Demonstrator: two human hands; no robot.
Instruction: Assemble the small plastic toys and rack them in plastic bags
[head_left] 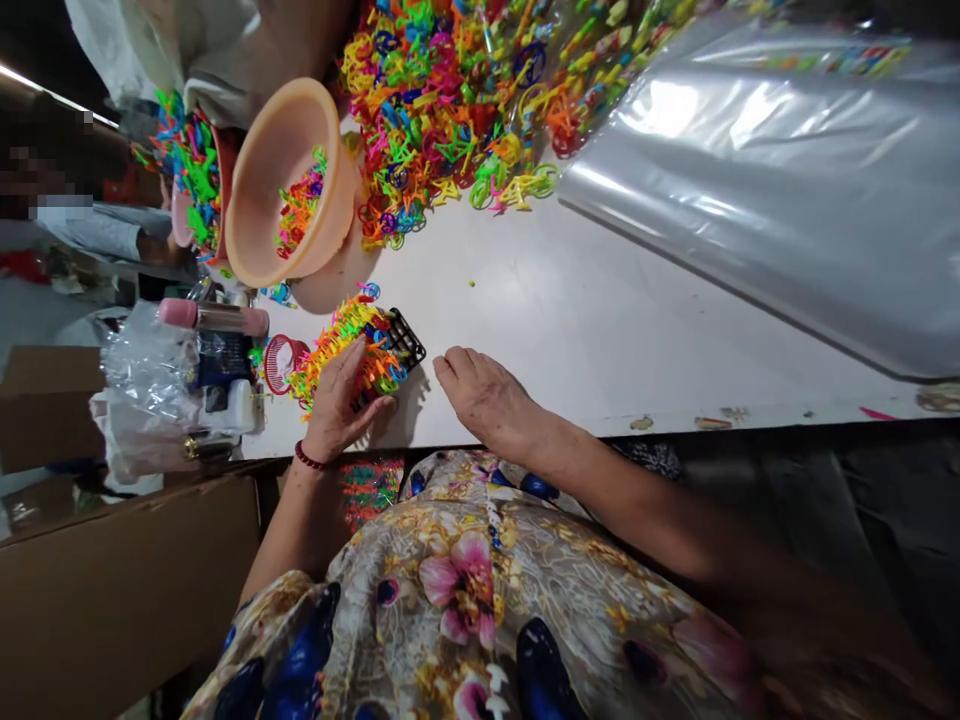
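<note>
My left hand [339,398], with a red bead bracelet at the wrist, is closed round a small black plastic basket [405,340] packed with bright plastic toy pieces [341,340]. The fingers lie over the pieces and the thumb presses the near side. My right hand [486,392] rests palm down on the white table [570,320] just right of the basket. Its fingers lie flat and nothing shows in them.
A peach bowl [281,175] holding some pieces leans at the back left. A big heap of coloured pieces [450,90] lies behind it. Clear plastic bags [787,190] cover the right. A red basket [279,362], a pink-capped bottle [217,317], cardboard boxes [112,590] and another person [52,190] are at left.
</note>
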